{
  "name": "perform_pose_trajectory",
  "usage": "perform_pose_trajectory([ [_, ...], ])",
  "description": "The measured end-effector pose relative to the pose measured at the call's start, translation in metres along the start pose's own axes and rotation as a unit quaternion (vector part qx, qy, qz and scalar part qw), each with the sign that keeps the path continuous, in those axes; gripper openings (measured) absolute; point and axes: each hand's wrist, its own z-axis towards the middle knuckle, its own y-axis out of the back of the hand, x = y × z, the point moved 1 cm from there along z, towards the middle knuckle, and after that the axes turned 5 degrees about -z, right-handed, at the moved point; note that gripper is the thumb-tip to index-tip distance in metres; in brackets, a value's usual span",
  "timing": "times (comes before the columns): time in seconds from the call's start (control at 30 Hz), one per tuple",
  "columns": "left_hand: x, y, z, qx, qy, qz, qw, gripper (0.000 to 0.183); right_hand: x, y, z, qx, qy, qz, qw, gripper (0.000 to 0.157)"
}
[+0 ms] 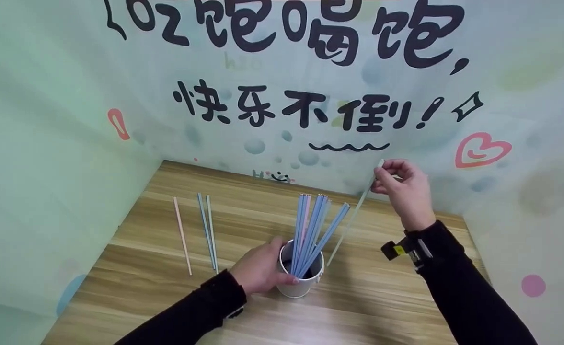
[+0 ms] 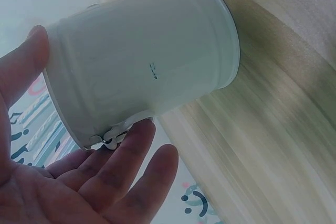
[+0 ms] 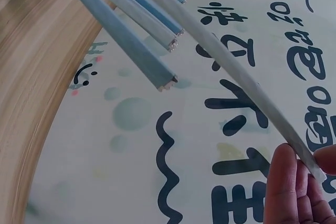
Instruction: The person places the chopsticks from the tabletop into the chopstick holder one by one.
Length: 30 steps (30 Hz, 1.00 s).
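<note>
A small white metal bucket stands upright on the wooden table, holding several thin straw-like sticks, mostly blue with some pink. My left hand grips the bucket near its rim, as the left wrist view also shows, with the thumb on one side and fingers by the handle joint on the other. Up and to the right, my right hand pinches the upper end of a pale green stick. That stick slants down, its lower end beside the bucket's right side in the head view. Blue sticks show rough cut ends.
Left of the bucket, a pink stick, a blue stick and a pale green stick lie on the table. A printed cloth backdrop with dark characters rises behind the table and along both sides.
</note>
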Motion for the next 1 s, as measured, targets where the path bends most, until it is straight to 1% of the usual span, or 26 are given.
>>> perform_pose_trajectory([
  [0.27, 0.001, 0.000, -0.001, -0.004, -0.013, 0.010, 0.9999, 0.076, -0.003, -0.008, 0.002, 0.002, -0.006, 0.007, 1.000, 0.023],
  [0.47, 0.001, 0.001, 0.000, -0.002, -0.012, 0.012, 0.9999, 0.078, -0.009, -0.012, 0.002, 0.008, -0.009, 0.009, 1.000, 0.022],
  [0.73, 0.001, 0.001, 0.000, -0.003, -0.017, 0.010, 0.9998, 0.078, -0.018, -0.015, -0.001, 0.013, -0.014, 0.024, 1.000, 0.025],
  [1.0, 0.002, 0.000, 0.000, 0.000, -0.021, 0.010, 0.9997, 0.077, -0.031, -0.013, -0.006, 0.020, -0.026, -0.005, 0.999, 0.025],
])
